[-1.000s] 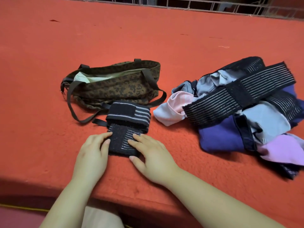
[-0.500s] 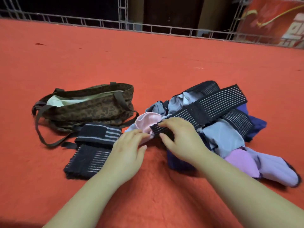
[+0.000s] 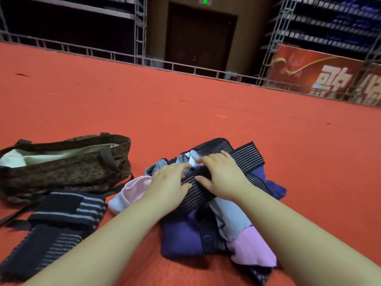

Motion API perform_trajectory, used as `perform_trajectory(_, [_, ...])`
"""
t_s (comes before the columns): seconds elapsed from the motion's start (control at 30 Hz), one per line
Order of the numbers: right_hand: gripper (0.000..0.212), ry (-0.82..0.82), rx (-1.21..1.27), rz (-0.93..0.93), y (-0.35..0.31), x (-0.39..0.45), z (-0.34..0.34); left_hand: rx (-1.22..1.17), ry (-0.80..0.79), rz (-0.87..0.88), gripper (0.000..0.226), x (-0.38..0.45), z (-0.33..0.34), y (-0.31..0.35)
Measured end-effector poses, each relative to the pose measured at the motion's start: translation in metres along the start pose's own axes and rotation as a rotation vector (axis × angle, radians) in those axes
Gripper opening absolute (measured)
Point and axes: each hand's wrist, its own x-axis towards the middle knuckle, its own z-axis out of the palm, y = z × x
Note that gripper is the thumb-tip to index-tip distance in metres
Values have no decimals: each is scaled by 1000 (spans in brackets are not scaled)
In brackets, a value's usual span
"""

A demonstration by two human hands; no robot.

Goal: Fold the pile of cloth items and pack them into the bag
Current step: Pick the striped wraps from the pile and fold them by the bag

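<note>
A pile of cloth items point(image 3: 218, 226) in purple, grey, pink and black lies on the red carpet point(image 3: 185, 112). Across its top runs a long black striped band point(image 3: 247, 159). My right hand point(image 3: 220, 174) grips the band near its middle, thumb under it. My left hand point(image 3: 169, 182) rests on the band's near end, fingers spread over it. A leopard-print bag point(image 3: 68, 168) lies open on its side at the left, pale lining showing. In front of the bag sits a folded black striped band point(image 3: 53, 228).
A pink cloth point(image 3: 132, 193) sticks out at the pile's left edge. The bag's dark strap point(image 3: 12, 217) trails on the carpet. A metal railing point(image 3: 185, 69) borders the carpet's far edge, with a dark door and a red banner point(image 3: 321, 77) behind.
Both hands left the folded band at the left and moved right onto the pile's long striped band. The view has tilted upward, showing the door and railing.
</note>
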Motion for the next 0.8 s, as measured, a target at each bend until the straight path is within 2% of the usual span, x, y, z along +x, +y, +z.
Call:
perform_trajectory(0.07, [46,134,-10,-57,9,-3,-3,-45,4,-3,29,0,-1,3])
perform_trajectory(0.13, [48,148,-23,-94,19,-12,-8,-25,-13,4,18,-1,-3,3])
perform_trajectory(0.27, [43,92,-173,-116,49,-39,-17,132,-88,34,24,-7,-7,-3])
perform_trajectory(0.4, [42,69,-143,21,77,-59,-33,113,-76,-3,23,-11,-14,-13])
perform_trajectory(0.47, [42,162,-27,170,77,-64,-44,-44,-32,9,14,-10,-19,-14])
perform_trajectory(0.53, [35,195,110,311,70,-66,-57,-219,1,22,15,-10,-28,-11])
perform_trajectory(0.63, [40,198,333,408,55,-66,-85,-460,-18,24,15,-16,-47,-5])
perform_trajectory(0.7, [39,145,486,431,45,-68,-103,-593,-73,32,15,-28,-62,-4])
perform_trajectory(0.8, [39,-64,763,425,21,-86,-116,-599,-179,65,12,-56,-72,-12])
